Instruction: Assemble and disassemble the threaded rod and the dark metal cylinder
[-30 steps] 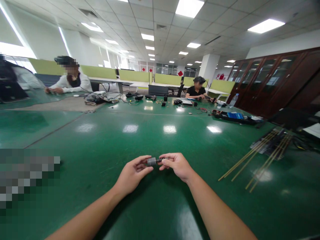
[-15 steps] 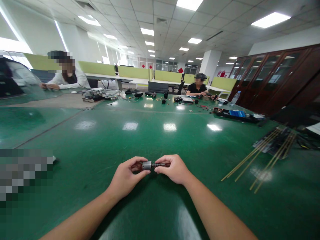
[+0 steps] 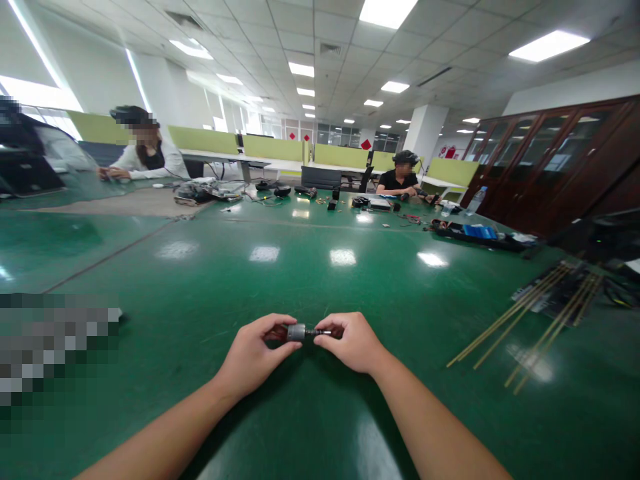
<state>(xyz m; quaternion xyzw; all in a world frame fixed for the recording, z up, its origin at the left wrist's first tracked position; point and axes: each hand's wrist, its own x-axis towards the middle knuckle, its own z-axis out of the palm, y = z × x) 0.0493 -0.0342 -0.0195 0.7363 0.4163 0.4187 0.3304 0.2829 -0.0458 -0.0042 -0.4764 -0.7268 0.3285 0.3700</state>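
A small silver metal cylinder, like a little motor, lies sideways between my hands, low over the green table. From its right end sticks a thin dark shaft with ridges or coils and a bright tip. My left hand pinches the cylinder between thumb and fingers. At the other side, my right hand has its thumb and fingers closed around the shaft's outer end. The fingertips behind the part are partly hidden.
Several thin brass-coloured rods lie on the right. A blurred-out grey object is at the left. Farther back are a black tray with blue items, cables and electronics, a bottle and co-workers seated at the table.
The view has turned slightly, so the surroundings sit farther right. My right fingers have shifted a little to the right along the shaft. Both hands still hold the part.
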